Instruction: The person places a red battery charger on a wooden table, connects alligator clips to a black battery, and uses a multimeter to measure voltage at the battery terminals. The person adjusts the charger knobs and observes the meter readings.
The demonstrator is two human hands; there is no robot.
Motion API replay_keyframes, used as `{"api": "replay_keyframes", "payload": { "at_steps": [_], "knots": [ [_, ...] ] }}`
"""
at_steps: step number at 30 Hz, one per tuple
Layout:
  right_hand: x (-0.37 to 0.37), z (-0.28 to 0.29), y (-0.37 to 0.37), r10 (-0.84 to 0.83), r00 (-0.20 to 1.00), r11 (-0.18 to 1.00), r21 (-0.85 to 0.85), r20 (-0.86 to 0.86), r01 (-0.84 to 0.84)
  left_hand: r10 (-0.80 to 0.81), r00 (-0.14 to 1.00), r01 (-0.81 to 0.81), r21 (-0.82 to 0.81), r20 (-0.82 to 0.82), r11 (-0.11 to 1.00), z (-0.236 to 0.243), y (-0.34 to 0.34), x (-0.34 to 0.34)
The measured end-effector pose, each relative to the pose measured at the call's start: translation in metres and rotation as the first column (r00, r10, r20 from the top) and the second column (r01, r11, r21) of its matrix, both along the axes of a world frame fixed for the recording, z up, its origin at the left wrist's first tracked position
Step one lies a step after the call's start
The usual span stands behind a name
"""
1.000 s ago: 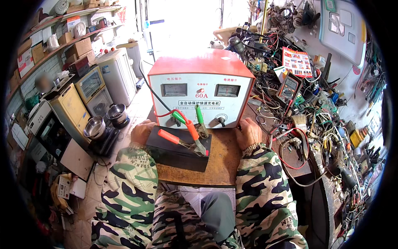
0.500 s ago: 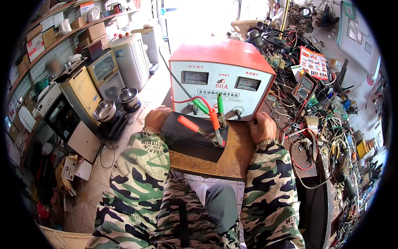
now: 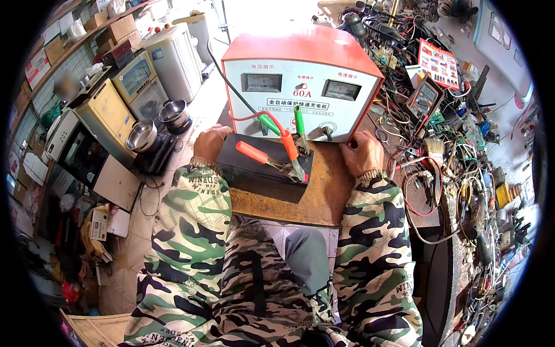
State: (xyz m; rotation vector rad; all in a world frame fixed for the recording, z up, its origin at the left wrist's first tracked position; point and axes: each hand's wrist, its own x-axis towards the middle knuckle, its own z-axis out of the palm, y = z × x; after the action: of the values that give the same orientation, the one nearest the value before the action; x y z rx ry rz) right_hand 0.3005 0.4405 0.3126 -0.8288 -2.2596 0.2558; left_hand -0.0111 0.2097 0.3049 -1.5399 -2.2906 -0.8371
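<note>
While the black battery (image 3: 251, 176) lay just right of the left grip (image 3: 211, 143), the charger (image 3: 302, 87) stood left of the right grip (image 3: 363, 153); whether either was spread, I couldn't tell.

View tilted down — charger (image 3: 300, 87) higher, battery (image 3: 257, 178) higher

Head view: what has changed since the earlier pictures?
Only the view shifted: the charger sits higher in the picture. No grasp or release shows. The left hand stays beside the battery, the right hand near the charger's corner, red clamp and green clamp at the battery.
</note>
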Motion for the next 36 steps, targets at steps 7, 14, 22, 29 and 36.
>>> {"api": "replay_keyframes", "payload": {
  "at_steps": [7, 14, 22, 29, 36],
  "knots": [
    [-0.006, 0.0, -0.002, 0.006, 1.0, 0.999, -0.034, 0.014, -0.006, 0.016, 0.997, -0.017, -0.015, -0.082, 1.0, -0.038, 0.0, -0.039],
    [-0.005, 0.0, -0.002, -0.036, 0.999, 0.999, -0.015, 0.006, 0.036, -0.185, 0.982, 0.187, 0.065, -0.029, 0.98, -0.031, -0.001, -0.048],
    [-0.004, -0.002, 0.001, -0.022, 1.0, 1.0, -0.022, 0.004, 0.023, -0.12, 0.992, 0.121, 0.028, -0.033, 0.992, -0.026, 0.0, -0.04],
    [-0.003, -0.005, 0.007, -0.026, 1.0, 0.999, -0.025, -0.01, 0.026, -0.055, 0.997, 0.055, 0.007, -0.053, 0.998, -0.013, 0.004, -0.019],
    [-0.007, -0.003, 0.002, -0.01, 1.0, 1.0, 0.006, -0.016, 0.01, 0.027, 0.999, -0.026, 0.013, -0.027, 1.0, -0.009, 0.002, -0.007]
  ]
}}
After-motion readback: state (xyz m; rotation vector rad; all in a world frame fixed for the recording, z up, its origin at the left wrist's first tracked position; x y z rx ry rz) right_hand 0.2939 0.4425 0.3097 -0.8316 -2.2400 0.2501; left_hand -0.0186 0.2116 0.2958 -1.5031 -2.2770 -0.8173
